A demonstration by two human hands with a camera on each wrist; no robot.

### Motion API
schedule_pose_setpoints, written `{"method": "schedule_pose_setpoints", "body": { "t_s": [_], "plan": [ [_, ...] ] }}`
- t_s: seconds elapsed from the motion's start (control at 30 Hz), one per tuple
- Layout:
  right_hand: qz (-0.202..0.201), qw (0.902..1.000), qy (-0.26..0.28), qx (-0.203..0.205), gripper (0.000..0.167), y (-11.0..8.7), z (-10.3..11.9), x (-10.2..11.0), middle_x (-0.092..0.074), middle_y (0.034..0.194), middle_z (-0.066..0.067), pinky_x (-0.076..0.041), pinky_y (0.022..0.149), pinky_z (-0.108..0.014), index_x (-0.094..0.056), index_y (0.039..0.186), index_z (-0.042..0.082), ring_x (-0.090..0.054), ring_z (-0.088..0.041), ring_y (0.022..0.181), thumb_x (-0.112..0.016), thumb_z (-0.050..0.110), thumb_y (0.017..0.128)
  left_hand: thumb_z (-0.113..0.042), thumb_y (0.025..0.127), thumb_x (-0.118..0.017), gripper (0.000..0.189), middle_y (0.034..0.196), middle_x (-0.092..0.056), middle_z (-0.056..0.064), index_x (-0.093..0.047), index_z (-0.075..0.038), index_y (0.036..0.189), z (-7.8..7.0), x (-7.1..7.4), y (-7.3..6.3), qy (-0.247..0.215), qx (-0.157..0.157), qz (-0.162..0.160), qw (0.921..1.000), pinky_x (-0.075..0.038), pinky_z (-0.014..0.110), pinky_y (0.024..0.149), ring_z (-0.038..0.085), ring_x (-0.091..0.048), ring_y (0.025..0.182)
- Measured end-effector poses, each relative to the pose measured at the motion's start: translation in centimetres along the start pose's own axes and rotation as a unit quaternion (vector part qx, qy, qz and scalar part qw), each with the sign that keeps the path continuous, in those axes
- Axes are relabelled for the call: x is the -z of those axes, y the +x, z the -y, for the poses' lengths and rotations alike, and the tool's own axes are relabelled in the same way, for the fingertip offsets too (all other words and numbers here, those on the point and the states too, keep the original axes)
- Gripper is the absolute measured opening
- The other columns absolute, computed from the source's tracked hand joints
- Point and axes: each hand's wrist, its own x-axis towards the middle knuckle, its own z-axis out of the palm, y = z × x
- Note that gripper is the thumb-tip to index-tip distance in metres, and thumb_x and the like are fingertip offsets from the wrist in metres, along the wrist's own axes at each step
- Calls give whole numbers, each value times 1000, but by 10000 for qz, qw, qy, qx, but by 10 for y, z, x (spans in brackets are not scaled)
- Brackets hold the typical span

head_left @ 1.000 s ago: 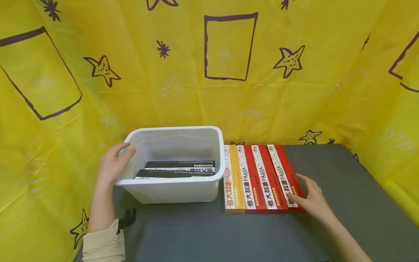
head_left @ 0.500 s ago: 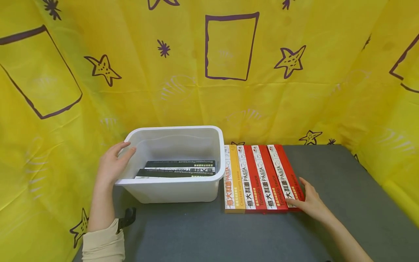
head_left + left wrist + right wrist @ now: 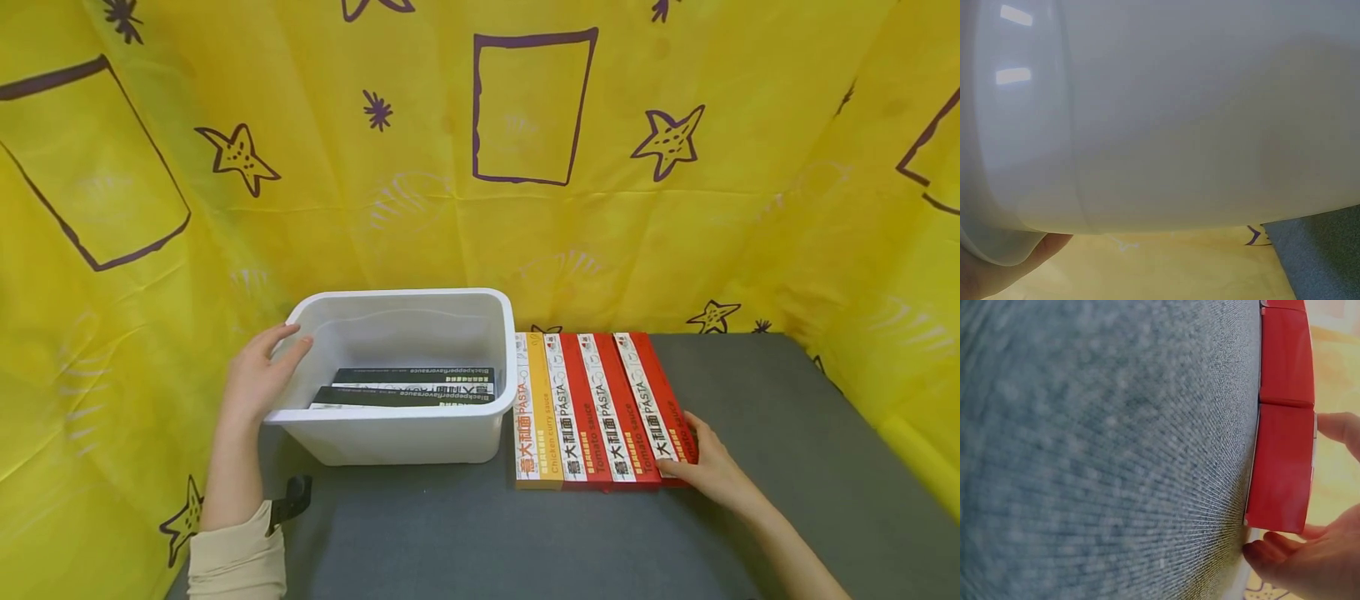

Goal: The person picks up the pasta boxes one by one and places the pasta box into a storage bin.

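Starfish-printed yellow curtain (image 3: 435, 250) across the top and both sides of the frame, dark grey surface (image 3: 450, 542) below. At lower left, beige sleeve (image 3: 238, 558), then left hand (image 3: 262, 371) over the left rim of a white bin (image 3: 405, 437), thumb spread apart from the fingers; cannot tell how firm a hold, if any. Inside the bin, left of centre, black pasta boxes (image 3: 405, 398), partly hidden by the front wall. Just right of the bin, orange pasta box (image 3: 536, 417), flat, then two red pasta boxes (image 3: 573, 417) side by side. Right of centre, at the end of the row, rightmost red pasta box (image 3: 662, 400), also flat on the surface. At its lower end in the frame, right hand (image 3: 712, 471), thumb on the printed top and fingers (image 3: 1272, 553) at the outer long side, pinching that box. Likely light, with stiff card walls, a slightly slippery gloss and, going by the label, brittle contents; better not bent or squeezed hard. Best held across the narrow width, nearer the middle; from the lower end alone, likely to droop at the upper end
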Motion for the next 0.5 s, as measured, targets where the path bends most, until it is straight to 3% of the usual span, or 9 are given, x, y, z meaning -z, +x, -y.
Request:
{"method": "schedule_pose_setpoints", "body": {
  "t_s": [0.5],
  "plan": [
    [-185, 9995, -254, 104, 98, 0, 1, -1, -37, 131, -40, -39, 89, -59, -14, 142, -21, -43, -48, 113, -75, 21, 79, -43, 99, -52, 59, 146, -42, 26, -50, -1, 140, -1, -1, 0, -30, 20, 4, 10000, -27, 63, 107, 48, -34, 134]
  ]
}}
